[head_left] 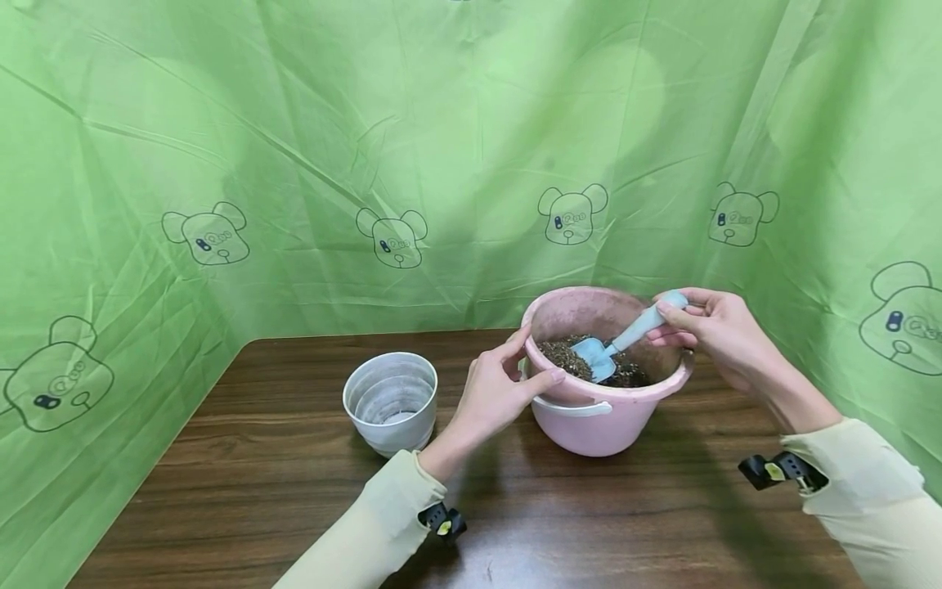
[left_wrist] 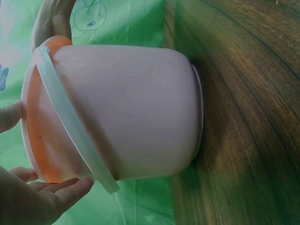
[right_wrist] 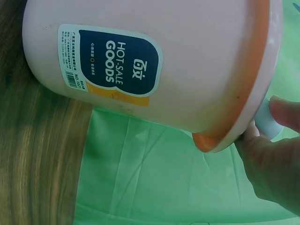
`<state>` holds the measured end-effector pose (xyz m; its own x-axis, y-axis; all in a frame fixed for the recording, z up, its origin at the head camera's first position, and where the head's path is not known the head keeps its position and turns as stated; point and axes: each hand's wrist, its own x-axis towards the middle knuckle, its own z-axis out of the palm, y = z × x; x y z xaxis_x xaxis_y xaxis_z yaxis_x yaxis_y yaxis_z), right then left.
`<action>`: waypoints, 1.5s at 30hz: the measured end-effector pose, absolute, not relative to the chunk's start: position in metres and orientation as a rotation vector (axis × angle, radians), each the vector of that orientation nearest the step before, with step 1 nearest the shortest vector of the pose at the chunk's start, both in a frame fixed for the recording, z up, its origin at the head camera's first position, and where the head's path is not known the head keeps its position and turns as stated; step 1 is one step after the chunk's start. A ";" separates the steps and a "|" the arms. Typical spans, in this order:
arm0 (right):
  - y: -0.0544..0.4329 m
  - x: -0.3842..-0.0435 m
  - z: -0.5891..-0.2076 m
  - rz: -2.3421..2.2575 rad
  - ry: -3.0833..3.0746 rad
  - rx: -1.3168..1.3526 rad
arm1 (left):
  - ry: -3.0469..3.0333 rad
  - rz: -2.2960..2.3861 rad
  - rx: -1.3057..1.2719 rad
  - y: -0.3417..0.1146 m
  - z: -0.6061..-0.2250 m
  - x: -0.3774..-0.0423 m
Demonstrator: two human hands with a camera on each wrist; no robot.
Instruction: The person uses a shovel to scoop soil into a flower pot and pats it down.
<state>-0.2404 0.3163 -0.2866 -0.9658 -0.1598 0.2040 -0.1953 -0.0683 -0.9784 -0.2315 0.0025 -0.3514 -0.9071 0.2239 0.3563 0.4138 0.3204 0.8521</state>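
Note:
A pink bucket with a white handle stands on the table, dark soil inside it. My left hand grips the bucket's rim on its left side, thumb over the near edge; the left wrist view shows the fingers against the outside below the rim. Over the bucket's right side, my right hand holds a light blue trowel by its handle. The trowel's blade rests in the soil, tilted down to the left. In the right wrist view only the handle's end shows beyond the rim.
A whitish plant pot stands upright to the left of the bucket, its inner wall ringed with ridges. The brown wooden table meets a green printed curtain at the back and both sides. A label is stuck on the bucket.

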 end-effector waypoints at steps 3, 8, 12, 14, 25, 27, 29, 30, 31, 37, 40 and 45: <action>0.317 -0.239 -0.287 2.241 -2.140 0.391 | -2.403 -1.638 -0.593 0.003 -0.352 -0.232; 0.311 -0.240 -0.284 2.241 -2.165 0.374 | -2.393 -1.648 -0.583 0.002 -0.351 -0.232; 0.310 -0.240 -0.283 2.238 -2.178 0.351 | -2.387 -1.655 -0.576 0.002 -0.351 -0.231; 0.311 -0.239 -0.283 2.249 -2.171 0.342 | -2.390 -1.654 -0.584 0.003 -0.351 -0.231; 0.328 -0.237 -0.282 2.364 -2.117 0.268 | -2.384 -1.651 -0.617 0.003 -0.353 -0.232; 0.331 -0.237 -0.282 2.399 -2.091 0.263 | -2.386 -1.649 -0.616 0.003 -0.353 -0.232; 0.333 -0.237 -0.282 2.427 -2.069 0.263 | -2.391 -1.643 -0.613 0.002 -0.353 -0.232; 0.334 -0.237 -0.282 2.434 -2.063 0.264 | -2.394 -1.639 -0.610 0.002 -0.353 -0.232; 0.335 -0.237 -0.282 2.439 -2.056 0.267 | -2.397 -1.637 -0.609 0.002 -0.353 -0.232; 0.333 -0.235 -0.283 2.380 -2.123 0.285 | -2.398 -1.639 -0.606 0.002 -0.353 -0.231; 0.327 -0.236 -0.282 2.321 -2.194 0.321 | -2.391 -1.650 -0.604 0.002 -0.352 -0.231; 0.319 -0.240 -0.281 2.304 -2.230 0.358 | -2.389 -1.653 -0.608 0.002 -0.352 -0.230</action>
